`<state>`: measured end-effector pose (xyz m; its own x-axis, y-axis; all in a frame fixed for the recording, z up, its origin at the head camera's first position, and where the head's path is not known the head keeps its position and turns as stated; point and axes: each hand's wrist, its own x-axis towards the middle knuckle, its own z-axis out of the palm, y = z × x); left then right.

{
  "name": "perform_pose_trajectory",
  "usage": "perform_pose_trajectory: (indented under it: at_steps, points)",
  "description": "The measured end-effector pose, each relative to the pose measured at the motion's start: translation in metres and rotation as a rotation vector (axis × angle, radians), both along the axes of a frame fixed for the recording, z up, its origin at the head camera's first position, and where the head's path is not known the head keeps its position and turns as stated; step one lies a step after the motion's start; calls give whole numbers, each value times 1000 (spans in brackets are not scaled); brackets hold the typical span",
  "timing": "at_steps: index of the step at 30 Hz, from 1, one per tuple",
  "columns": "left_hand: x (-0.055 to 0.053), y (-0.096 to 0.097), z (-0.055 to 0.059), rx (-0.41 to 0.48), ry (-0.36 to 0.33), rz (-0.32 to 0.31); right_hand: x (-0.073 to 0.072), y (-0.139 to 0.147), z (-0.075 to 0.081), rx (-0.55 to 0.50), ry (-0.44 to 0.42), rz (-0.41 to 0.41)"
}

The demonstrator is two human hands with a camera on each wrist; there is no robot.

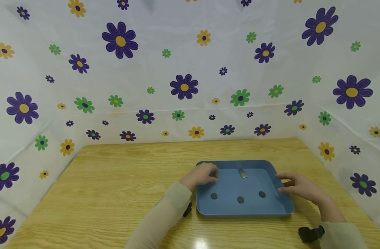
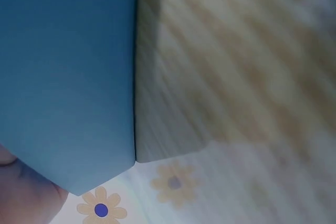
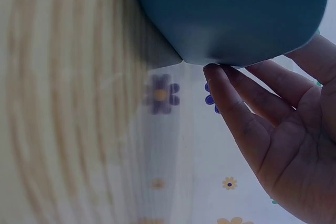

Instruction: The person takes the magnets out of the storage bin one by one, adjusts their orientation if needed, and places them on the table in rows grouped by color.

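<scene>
A blue rectangular tray [image 1: 233, 211] lies on the table. Inside it are three dark round discs, a left one [image 1: 214, 196], a middle one [image 1: 240, 200] and a right one [image 1: 262, 194], plus a small flat silvery piece [image 1: 242, 173] near the back wall. My left hand [image 1: 202, 174] reaches over the tray's left side, fingers loosely bent and thumb apart; only a bit of this hand [image 2: 29, 195] appears in the left wrist view. At the opposite side, my right hand [image 1: 302, 186] has its fingers spread loosely, fingertips [image 3: 212, 71] right at the tray's outer wall.
The wooden table [image 1: 121, 183] extends left of the tray and behind it. A white cloth [image 1: 165, 72] printed with flowers stands as a screen at the back and both sides. Each wrist wears a black device, the right one [image 1: 309, 234] close to the table.
</scene>
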<state>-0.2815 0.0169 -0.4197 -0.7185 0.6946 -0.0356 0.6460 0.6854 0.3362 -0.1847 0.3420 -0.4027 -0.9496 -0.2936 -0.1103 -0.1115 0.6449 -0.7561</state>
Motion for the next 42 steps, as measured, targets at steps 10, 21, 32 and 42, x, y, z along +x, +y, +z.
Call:
perform_pose_trajectory:
  at_steps: [10, 21, 32, 42]
  points:
    - [1, 5, 1, -121, -4, 48, 0, 0, 0, 9, 2, 1]
    - [0, 12, -3, -180, 46, 65, 0, -1, 0, 15, 1, 0]
    - [0, 9, 1, -123, 33, 35, 0, -2, 2, 33, 9, -3]
    - [-2, 10, -2, -98, 30, -45, 0, -1, 1, 25, -1, -7]
